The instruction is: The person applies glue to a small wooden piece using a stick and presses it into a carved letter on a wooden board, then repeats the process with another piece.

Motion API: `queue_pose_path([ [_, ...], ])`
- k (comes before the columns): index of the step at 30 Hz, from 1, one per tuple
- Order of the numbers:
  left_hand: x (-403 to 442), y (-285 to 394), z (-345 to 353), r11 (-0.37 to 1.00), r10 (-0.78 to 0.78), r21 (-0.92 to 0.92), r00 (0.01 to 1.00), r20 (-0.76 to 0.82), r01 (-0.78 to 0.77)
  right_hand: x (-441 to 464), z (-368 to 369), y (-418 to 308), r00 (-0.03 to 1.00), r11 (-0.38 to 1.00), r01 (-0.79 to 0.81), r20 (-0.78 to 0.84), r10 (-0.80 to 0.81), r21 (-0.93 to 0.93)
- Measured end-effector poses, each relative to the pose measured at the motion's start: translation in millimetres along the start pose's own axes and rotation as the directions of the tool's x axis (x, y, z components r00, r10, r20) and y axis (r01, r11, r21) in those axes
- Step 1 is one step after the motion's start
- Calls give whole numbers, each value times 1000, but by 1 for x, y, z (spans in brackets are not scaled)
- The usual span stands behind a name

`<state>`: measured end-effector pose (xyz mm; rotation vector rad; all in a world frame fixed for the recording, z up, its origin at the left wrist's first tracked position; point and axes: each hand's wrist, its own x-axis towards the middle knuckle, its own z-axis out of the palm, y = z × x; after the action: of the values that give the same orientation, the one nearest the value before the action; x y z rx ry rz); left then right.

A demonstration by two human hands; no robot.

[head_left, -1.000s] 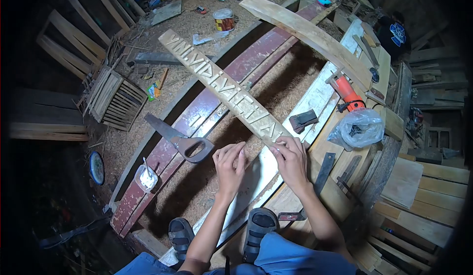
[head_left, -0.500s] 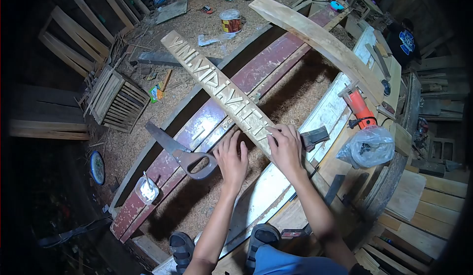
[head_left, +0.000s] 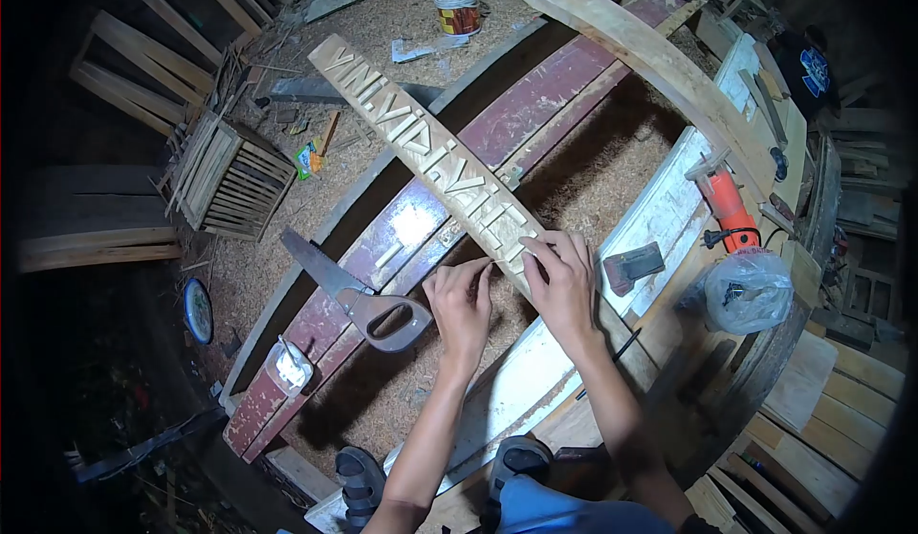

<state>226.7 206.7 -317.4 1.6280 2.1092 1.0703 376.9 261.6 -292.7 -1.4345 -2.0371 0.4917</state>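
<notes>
A long wooden board (head_left: 457, 207) with raised pale wooden letters lies slanting across the red-painted plank and the white-painted plank. At its near end my right hand (head_left: 564, 285) bends over the board, fingertips closed at the last letter (head_left: 516, 250). My left hand (head_left: 461, 309) is beside the board's left edge with fingers curled and thumb near the index finger; whether anything small is between them is hidden. Left of it, a handsaw (head_left: 387, 322) rests on the red plank (head_left: 311, 328). A dark sanding block (head_left: 633, 266) sits on the white plank (head_left: 660, 209) to the right.
A small tub of white paste (head_left: 290, 370) with a stick stands on the red plank. At right are an orange power tool (head_left: 729, 214) and a plastic bag (head_left: 751, 295). A curved wooden piece (head_left: 641, 46) spans the far end. A person (head_left: 805, 65) is at the upper right.
My left hand's fingers have gone from stretched out to curled, closer to the board's edge. My right hand stays at the last letter. The view has shifted slightly.
</notes>
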Motion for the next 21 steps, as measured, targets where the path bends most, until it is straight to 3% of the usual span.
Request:
queue_pose_path([
  [2, -5, 9, -19, 1000, -3, -2, 1000, -25, 3, -2, -9, -14, 999, 999, 31, 26, -32, 35],
  [4, -10, 21, -40, 997, 29, -64, 996, -87, -34, 0, -25, -36, 979, 978, 203, 14, -204, 52],
  [12, -31, 40, -159, 995, 54, -75, 986, -155, -66, -18, -63, -105, 875, 859, 446, 79, -478, 252],
  [14, -38, 36, -183, 994, 15, -100, 980, -199, -36, -16, -70, -126, 856, 827, 468, 73, -512, 311],
  [18, -53, 16, -226, 989, -37, -146, 963, -265, -2, -17, -61, -178, 834, 797, 402, 178, -522, 451],
  [20, -63, -2, -241, 983, -85, -183, 937, -338, 23, -25, -44, -208, 877, 798, 273, 202, -436, 537],
  [21, -67, -15, -248, 982, -95, -187, 929, -358, 28, -27, -35, -221, 852, 778, 299, 212, -478, 552],
])
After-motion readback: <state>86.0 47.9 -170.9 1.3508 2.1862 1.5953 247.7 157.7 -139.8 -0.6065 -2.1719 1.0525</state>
